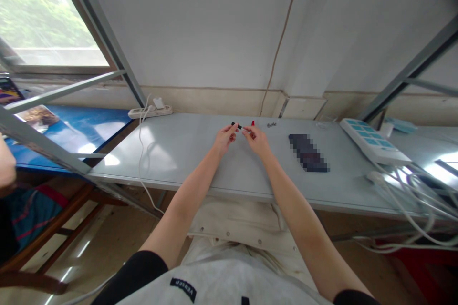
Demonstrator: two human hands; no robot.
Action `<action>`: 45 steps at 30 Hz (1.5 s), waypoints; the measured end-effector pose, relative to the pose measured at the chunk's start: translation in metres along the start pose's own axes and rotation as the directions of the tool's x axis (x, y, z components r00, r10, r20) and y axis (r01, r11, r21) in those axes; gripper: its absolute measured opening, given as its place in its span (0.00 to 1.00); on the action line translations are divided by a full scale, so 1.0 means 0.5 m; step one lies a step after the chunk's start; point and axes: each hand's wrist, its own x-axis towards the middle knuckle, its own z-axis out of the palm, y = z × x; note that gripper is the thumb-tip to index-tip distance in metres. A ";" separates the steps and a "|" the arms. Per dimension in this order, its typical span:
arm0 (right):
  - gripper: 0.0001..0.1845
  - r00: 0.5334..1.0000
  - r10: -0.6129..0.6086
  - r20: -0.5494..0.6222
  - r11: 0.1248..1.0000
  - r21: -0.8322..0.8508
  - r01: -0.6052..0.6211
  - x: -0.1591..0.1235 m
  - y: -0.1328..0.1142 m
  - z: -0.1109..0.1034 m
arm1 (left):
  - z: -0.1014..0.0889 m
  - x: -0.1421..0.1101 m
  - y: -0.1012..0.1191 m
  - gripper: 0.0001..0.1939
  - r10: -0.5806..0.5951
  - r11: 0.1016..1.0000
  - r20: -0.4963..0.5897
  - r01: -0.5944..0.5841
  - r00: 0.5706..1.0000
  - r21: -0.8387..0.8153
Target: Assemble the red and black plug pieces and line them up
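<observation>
Both my hands meet over the middle of a grey table (179, 152). My left hand (225, 137) pinches one end of a small black stick-like object (236, 126). My right hand (255, 138) is closed in a pinch on its other end, and a small red piece (252, 123) shows just above those fingers. Whether the red piece is part of the black object I cannot tell. A few small dark parts (271, 125) lie on the table just right of my right hand.
A blurred dark rectangle (308, 153) lies right of my hands. A white and blue power strip (374, 140) with several white cables (411, 190) sits at the right. A white power strip (150, 111) lies at back left. Another person's arm (6, 164) shows at the left edge.
</observation>
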 end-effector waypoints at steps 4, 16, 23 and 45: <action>0.15 0.999 -0.026 0.034 0.995 -0.096 0.029 0.002 0.003 -0.004 | 0.001 0.003 0.001 0.17 0.055 0.993 -0.064 -0.048 0.996 0.104; 0.07 0.924 0.363 0.120 0.865 -0.412 -0.286 -0.015 0.039 -0.068 | 0.011 0.000 -0.013 0.14 0.186 0.868 -0.034 -0.148 0.982 0.473; 0.07 0.897 0.438 0.052 0.773 -0.532 -0.347 -0.020 0.054 -0.079 | 0.052 0.029 -0.045 0.10 0.206 0.602 0.179 -0.269 0.962 0.752; 0.10 0.884 0.466 0.024 0.704 -0.616 -0.354 -0.024 0.064 -0.071 | 0.064 0.018 -0.059 0.16 0.247 0.245 0.217 -0.278 0.944 0.929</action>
